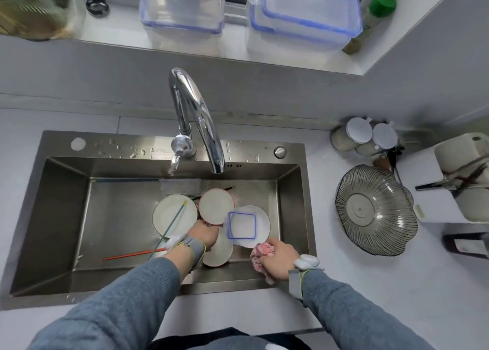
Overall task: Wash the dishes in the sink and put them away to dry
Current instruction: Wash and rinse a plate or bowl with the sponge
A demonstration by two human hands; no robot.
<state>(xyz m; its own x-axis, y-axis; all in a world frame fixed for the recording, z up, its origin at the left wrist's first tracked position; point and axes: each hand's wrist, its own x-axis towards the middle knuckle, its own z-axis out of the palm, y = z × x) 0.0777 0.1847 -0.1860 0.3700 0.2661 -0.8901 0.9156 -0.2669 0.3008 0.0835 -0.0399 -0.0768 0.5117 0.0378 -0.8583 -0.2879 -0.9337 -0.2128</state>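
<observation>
Several white dishes lie in the steel sink (60, 217): a plate (169, 213) with a green chopstick (173, 221) across it, a red-rimmed bowl (215, 205), a plate (260, 217) under a clear blue-edged lid (242, 225), and a dish (221, 251) at the front. My left hand (203, 234) reaches down onto the front dish's edge; its fingers are hidden, so the grip is unclear. My right hand (276, 257) is shut on a pink cloth (260, 254) at the sink's front right. Red chopsticks (132, 254) lie on the sink floor.
The chrome faucet (201, 122) arches over the sink, no water running. A ribbed glass bowl (375, 209) sits on the counter to the right, with lidded jars (365, 138) and a white rack (463, 175) behind it. Plastic containers (304, 13) stand on the sill.
</observation>
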